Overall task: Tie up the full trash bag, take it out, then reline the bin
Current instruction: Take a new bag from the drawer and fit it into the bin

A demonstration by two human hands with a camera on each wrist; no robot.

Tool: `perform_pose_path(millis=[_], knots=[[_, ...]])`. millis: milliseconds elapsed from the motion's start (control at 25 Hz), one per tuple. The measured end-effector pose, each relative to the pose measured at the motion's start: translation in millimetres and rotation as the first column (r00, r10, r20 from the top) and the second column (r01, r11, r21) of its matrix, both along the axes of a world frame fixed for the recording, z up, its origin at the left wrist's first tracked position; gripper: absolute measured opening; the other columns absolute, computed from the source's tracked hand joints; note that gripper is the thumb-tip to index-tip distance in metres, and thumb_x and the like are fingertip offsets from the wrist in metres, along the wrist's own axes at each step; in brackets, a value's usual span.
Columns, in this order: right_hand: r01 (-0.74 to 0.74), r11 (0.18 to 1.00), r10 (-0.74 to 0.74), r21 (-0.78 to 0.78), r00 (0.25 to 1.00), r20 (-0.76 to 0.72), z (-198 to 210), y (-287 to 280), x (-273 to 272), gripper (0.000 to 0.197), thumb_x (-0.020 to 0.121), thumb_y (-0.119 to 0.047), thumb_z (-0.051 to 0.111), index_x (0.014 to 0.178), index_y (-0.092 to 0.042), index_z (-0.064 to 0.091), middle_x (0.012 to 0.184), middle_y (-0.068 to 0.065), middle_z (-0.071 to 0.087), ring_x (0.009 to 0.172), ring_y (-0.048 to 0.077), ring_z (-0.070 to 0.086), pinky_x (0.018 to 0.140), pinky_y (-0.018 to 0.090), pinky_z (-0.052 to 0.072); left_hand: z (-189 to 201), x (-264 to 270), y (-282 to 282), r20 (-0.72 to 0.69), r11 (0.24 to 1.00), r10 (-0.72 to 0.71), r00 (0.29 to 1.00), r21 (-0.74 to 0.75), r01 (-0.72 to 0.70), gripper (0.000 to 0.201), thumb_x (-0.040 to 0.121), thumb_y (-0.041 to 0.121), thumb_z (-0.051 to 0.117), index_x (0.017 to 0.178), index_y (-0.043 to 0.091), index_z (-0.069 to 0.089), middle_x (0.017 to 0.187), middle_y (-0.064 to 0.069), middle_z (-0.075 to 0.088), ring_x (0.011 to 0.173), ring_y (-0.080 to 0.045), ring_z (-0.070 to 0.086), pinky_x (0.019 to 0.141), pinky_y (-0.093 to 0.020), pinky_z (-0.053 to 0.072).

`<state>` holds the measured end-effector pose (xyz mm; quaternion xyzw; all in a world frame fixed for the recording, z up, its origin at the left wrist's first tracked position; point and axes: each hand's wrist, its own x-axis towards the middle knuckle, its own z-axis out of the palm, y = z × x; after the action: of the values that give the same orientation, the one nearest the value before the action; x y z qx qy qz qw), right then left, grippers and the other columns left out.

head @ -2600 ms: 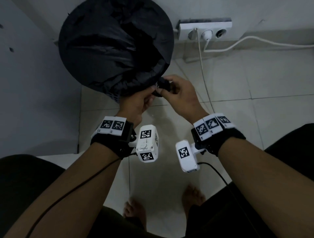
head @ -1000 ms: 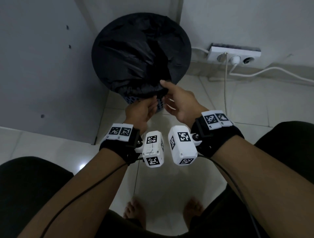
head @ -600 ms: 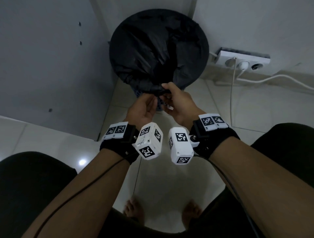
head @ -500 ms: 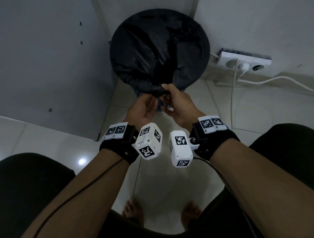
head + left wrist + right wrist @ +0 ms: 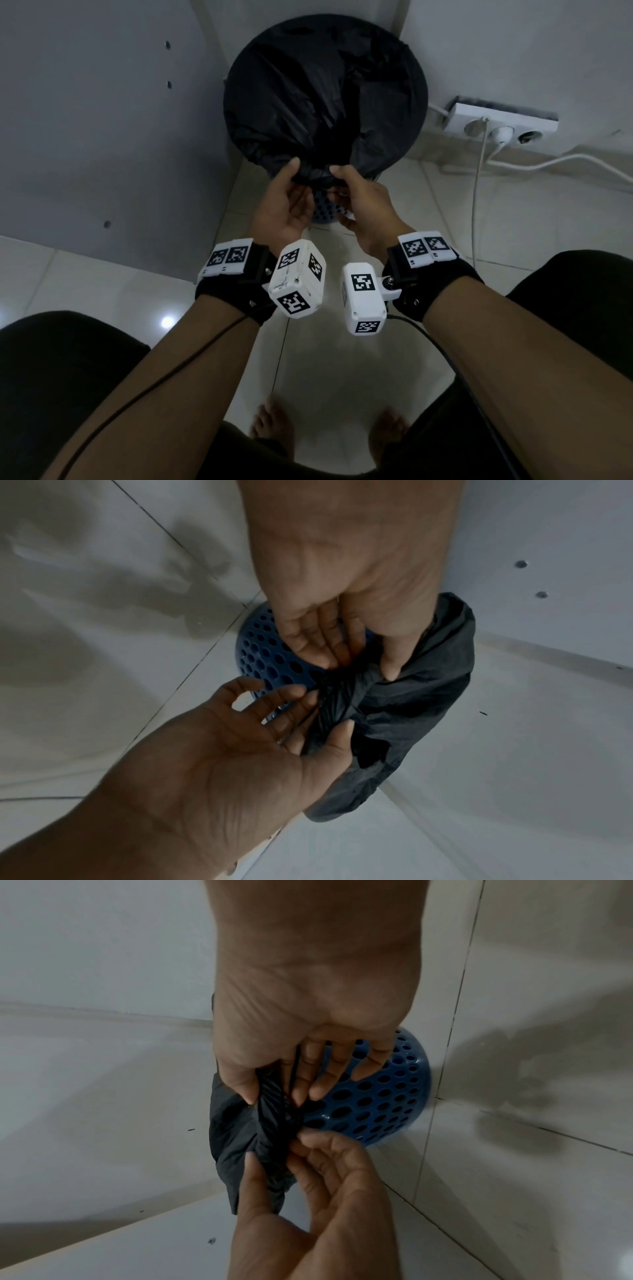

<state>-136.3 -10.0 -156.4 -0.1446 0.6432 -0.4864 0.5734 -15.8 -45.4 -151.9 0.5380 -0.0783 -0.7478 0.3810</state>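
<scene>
A black trash bag [image 5: 322, 89] is stretched over a blue perforated bin [image 5: 323, 210] that stands in the corner. Its edge is gathered into a twisted bunch at the bin's near rim. My left hand [image 5: 296, 171] pinches that bunch from the left, thumb on top. My right hand [image 5: 337, 174] pinches it from the right. In the left wrist view, the left hand [image 5: 356, 666] and right hand [image 5: 325, 710] both grip the twisted plastic of the bag [image 5: 428, 696] beside the bin [image 5: 263, 653]. The right wrist view shows the same: right hand [image 5: 274, 1096], left hand [image 5: 277, 1148], bag [image 5: 232, 1131], bin [image 5: 387, 1096].
A grey cabinet panel [image 5: 102, 120] stands close on the bin's left. A white power strip [image 5: 500, 120] lies against the wall on the right, with a cable [image 5: 476, 192] trailing over the tiled floor. My bare feet [image 5: 270, 425] stand below.
My left thumb has come up onto the gathered bag edge beside the right hand. Both hands now pinch the bunch, a little apart. The bin has not moved.
</scene>
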Motion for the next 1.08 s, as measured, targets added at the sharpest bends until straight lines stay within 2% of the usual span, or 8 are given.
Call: perform_pose_path(millis=[200, 320, 520, 600, 720, 800, 960, 1080], knots=[[-0.064, 0.997, 0.066, 0.038, 0.997, -0.044, 13.2, 1.2, -1.6, 0.026, 0.086, -0.037, 0.070, 0.098, -0.015, 0.072, 0.085, -0.001, 0.076, 0.071, 0.006, 0.066, 0.065, 0.023, 0.050, 11.0, -6.7, -14.9, 0.203, 0.999, -0.038, 0.978, 0.020, 0.035, 0.014, 0.087, 0.021, 0.066, 0.078, 0.010, 0.064, 0.071, -0.002, 0.063, 0.061, -0.008, 0.056, 0.059, -0.016, 0.050], [-0.087, 0.994, 0.100, 0.063, 0.962, -0.256, 21.5, 5.4, -15.4, 0.050, 0.082, -0.056, 0.070, 0.084, -0.006, 0.076, 0.078, 0.008, 0.077, 0.065, 0.011, 0.071, 0.052, 0.018, 0.051, 18.1, -7.7, -17.5, 0.288, 0.998, -0.054, 0.956, -0.019, 0.062, 0.012, 0.089, 0.018, 0.060, 0.081, 0.011, 0.062, 0.074, -0.002, 0.061, 0.063, -0.009, 0.056, 0.060, -0.019, 0.052], [0.018, 0.998, -0.058, -0.060, 0.613, -0.788, 45.8, -8.1, -37.4, 0.068, 0.082, -0.067, 0.055, 0.044, -0.012, 0.045, 0.042, -0.005, 0.047, 0.050, 0.019, 0.055, 0.061, 0.034, 0.051, 22.0, 9.3, -15.0, 0.307, 0.981, -0.134, 0.942, -0.095, 0.170, 0.011, 0.095, 0.011, 0.052, 0.096, 0.009, 0.063, 0.088, -0.003, 0.067, 0.078, -0.014, 0.064, 0.075, -0.028, 0.058], [-0.066, 0.997, 0.001, -0.043, 0.561, -0.828, 57.6, -21.9, -33.2, 0.060, 0.083, -0.062, 0.056, 0.051, -0.011, 0.054, 0.053, -0.004, 0.057, 0.064, 0.023, 0.061, 0.069, 0.034, 0.052, 23.6, 11.2, -16.1, 0.384, 0.961, -0.202, 0.901, -0.101, 0.259, 0.016, 0.095, 0.015, 0.054, 0.105, 0.009, 0.066, 0.091, -0.004, 0.070, 0.079, -0.015, 0.066, 0.068, -0.026, 0.056], [-0.272, 0.955, 0.235, 0.117, 0.456, -0.858, 51.4, -40.9, -29.6, 0.028, 0.084, -0.046, 0.061, 0.073, -0.022, 0.070, 0.089, 0.003, 0.073, 0.089, 0.025, 0.067, 0.083, 0.033, 0.054, 29.6, 15.2, -19.8, 0.468, 0.943, -0.243, 0.850, -0.092, 0.320, 0.013, 0.094, 0.013, 0.055, 0.087, 0.009, 0.065, 0.083, -0.004, 0.067, 0.071, -0.012, 0.063, 0.057, -0.020, 0.053], [-0.444, 0.845, 0.449, 0.296, 0.291, -0.845, 47.1, -49.6, -32.1, 0.018, 0.085, -0.031, 0.062, 0.098, -0.029, 0.074, 0.114, 0.005, 0.071, 0.107, 0.026, 0.066, 0.095, 0.035, 0.053, 31.0, 23.5, -20.8, 0.517, 0.945, -0.250, 0.819, -0.053, 0.322, 0.016, 0.093, 0.007, 0.054, 0.078, 0.010, 0.059, 0.078, -0.004, 0.062, 0.067, -0.011, 0.058, 0.052, -0.017, 0.051], [-0.659, 0.401, 0.781, 0.636, -0.118, -0.613, 51.8, -61.4, -36.1, 0.057, 0.092, -0.029, 0.066, 0.146, -0.024, 0.048, 0.150, 0.005, 0.047, 0.134, 0.026, 0.048, 0.110, 0.030, 0.039, 29.4, 39.1, -17.8, 0.568, 0.959, -0.230, 0.790, -0.004, 0.283, 0.022, 0.093, -0.002, 0.049, 0.074, 0.009, 0.053, 0.076, -0.005, 0.054, 0.066, -0.013, 0.051, 0.060, -0.021, 0.045], [-0.669, 0.314, 0.794, 0.673, -0.204, -0.573, 43.9, -70.4, -34.2, 0.075, 0.083, -0.035, 0.076, 0.150, -0.029, 0.042, 0.148, 0.002, 0.049, 0.132, 0.023, 0.050, 0.109, 0.031, 0.041, 34.4, 43.0, -13.6, 0.534, 0.929, -0.311, 0.786, -0.005, 0.370, 0.017, 0.092, -0.002, 0.054, 0.080, 0.011, 0.057, 0.078, -0.004, 0.059, 0.069, -0.012, 0.055, 0.062, -0.020, 0.048]])
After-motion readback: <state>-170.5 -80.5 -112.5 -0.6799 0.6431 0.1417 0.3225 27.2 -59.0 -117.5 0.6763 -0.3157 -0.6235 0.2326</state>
